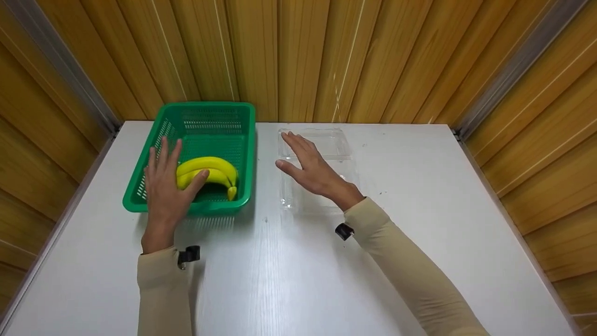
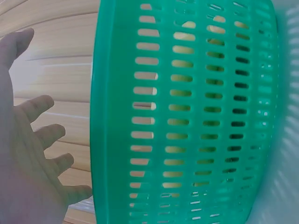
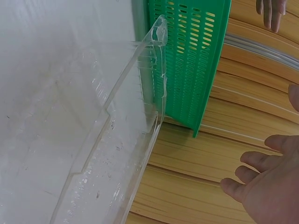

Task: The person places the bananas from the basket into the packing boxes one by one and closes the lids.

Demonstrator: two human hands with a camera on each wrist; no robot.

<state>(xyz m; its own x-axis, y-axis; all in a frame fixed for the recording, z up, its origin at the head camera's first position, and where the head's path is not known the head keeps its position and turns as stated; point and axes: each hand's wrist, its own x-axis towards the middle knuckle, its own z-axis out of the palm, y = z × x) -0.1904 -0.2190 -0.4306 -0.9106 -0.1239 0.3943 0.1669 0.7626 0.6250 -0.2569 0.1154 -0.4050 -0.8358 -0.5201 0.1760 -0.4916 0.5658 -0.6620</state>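
A green plastic basket (image 1: 250, 154) stands at the back left of the white table, with yellow bananas (image 1: 210, 164) inside. Above its front left part is my left hand (image 1: 169, 191), fingers spread and straight, holding nothing; it hides part of the bananas. In the left wrist view the basket's slotted wall (image 2: 187, 116) lies beside that hand (image 2: 37, 154). A clear plastic box (image 1: 298, 198) with its lid raised sits right of the basket. My right hand (image 1: 313, 170) hovers over it, fingers extended and holding nothing. The right wrist view shows the box's clear edge (image 3: 105, 116) apart from the hand (image 3: 271, 182).
Wood-patterned panels (image 1: 303, 60) rise behind the table (image 1: 280, 280) and along both sides. Metal corner posts (image 1: 70, 70) stand at the back left and back right. Each wrist wears a small black camera (image 1: 344, 231).
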